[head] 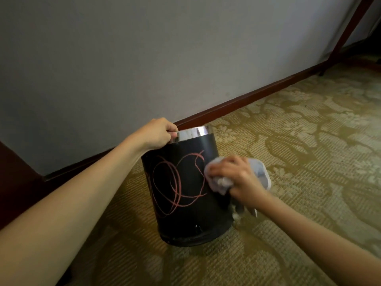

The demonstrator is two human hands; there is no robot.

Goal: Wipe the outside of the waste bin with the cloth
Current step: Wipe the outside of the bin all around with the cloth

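Observation:
A black round waste bin (pixel 185 203) with a shiny metal rim (pixel 193 133) stands on the carpet, tilted a little. Pink scribbled loops (pixel 177 180) cover its near side. My left hand (pixel 157 133) grips the rim at the bin's upper left. My right hand (pixel 237 176) holds a bunched pale cloth (pixel 220 182) and presses it against the bin's right side, beside the scribbles. Part of the cloth hangs down behind my right wrist.
A patterned olive carpet (pixel 299 151) stretches to the right and toward me. Just behind the bin runs a grey wall (pixel 144 58) with a dark red skirting board (pixel 247 100). A dark wooden post (pixel 348 29) leans at the far right.

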